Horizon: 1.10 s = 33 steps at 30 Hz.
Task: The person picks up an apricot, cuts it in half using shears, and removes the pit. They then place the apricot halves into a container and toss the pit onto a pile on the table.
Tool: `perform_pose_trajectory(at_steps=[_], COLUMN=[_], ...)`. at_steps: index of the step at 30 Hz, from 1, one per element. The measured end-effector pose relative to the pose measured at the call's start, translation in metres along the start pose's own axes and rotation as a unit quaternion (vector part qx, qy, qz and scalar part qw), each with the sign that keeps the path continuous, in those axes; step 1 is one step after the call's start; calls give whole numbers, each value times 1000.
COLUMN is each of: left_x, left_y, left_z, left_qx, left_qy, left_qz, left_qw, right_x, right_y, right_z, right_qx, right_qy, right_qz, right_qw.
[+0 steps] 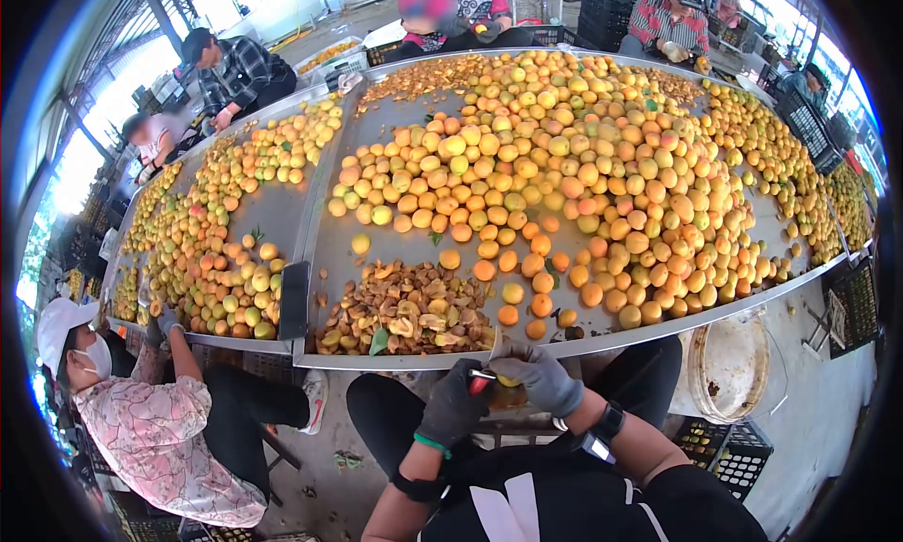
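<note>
Both of my hands, in grey work gloves, meet over my lap just below the table's near edge. My left hand (451,406) is closed around a small red-handled knife (481,382); a thin pale strip sticking up above it may be its blade. Fingers of my right hand (543,379) are pressed around a yellow apricot (509,382), mostly hidden by the glove. Right in front of my hands, on the metal table (404,361), lies a heap of split apricot pieces (404,312). Whole apricots (640,194) are piled behind it and to the right.
A raised divider (294,300) splits the table on the left. At left sits a co-worker in a pink shirt (150,420); several others work along the far side. A white bucket (726,368) and black crates (724,453) stand at right below the table.
</note>
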<state>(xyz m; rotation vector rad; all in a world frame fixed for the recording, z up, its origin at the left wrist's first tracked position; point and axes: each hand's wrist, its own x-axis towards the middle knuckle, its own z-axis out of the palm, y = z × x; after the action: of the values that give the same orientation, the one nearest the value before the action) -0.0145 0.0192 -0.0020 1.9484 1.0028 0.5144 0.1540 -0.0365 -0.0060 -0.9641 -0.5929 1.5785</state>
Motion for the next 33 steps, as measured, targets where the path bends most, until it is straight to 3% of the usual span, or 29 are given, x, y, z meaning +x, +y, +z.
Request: perform_pose_trajectory(at_steps=[1,2,3,4,5,9,10,11,12,20,22,24,25,26,27,28,29,30,31,32,33], left_x=[-2,-6,-11,-16,-19,-23,-24,-24,-23,-23,-28,-27,-25,-24,-23,-20,-19,-19,-19,-19,-21], left_y=[-4,-5,-4,-2,0,1,0,0,3,-2,10,19,21,23,18,9,2,3,5,7,13], left_z=[-1,-2,-3,-4,-4,-13,-10,-8,-8,-2,-7,-10,-9,-9,-4,2,6,5,4,2,2], left_qx=[-145,-145,-327,-496,-644,-666,-700,-731,-732,-678,-682,-686,-645,-597,-597,-441,-252,-253,-77,102,102], left_qy=[-76,-75,-99,-119,-136,-225,-263,-299,-300,-320,-341,-361,-291,-218,-217,-141,-54,-55,2,59,59], left_qz=[-13,-14,-84,-151,-211,-254,-239,-222,-222,-272,-270,-265,-268,-267,-267,-118,40,39,71,100,99], left_qw=[986,987,936,847,722,664,619,571,571,603,588,574,653,725,725,878,965,965,995,988,988], right_x=[-2,-5,-6,-7,-9,-14,-13,-10,-10,-14,-14,-9,-11,-14,-16,-19,-21,-25,-28,-32,-35], right_y=[-4,-13,-14,-14,-14,-10,-12,-16,-18,-20,-16,-4,-1,0,-1,-5,-7,-9,-11,-15,-19], right_z=[-1,-4,-6,-8,-10,-18,-18,-19,-19,-23,-25,-25,-23,-21,-18,-19,-17,-15,-12,-8,-5], right_qx=[63,72,71,145,218,132,132,19,-94,-119,-141,-112,-111,65,239,242,243,208,173,173,122], right_qy=[16,14,13,-7,-26,-72,-71,-137,-201,-199,-210,-203,-203,-171,-133,-124,-124,-111,-99,-98,-78], right_qz=[29,56,57,43,28,-48,-47,-96,-143,-115,-106,-156,-156,-89,-19,-6,-6,-39,-71,-71,-60], right_qw=[997,996,996,988,975,987,988,986,965,966,962,960,960,979,962,962,962,971,977,977,988])
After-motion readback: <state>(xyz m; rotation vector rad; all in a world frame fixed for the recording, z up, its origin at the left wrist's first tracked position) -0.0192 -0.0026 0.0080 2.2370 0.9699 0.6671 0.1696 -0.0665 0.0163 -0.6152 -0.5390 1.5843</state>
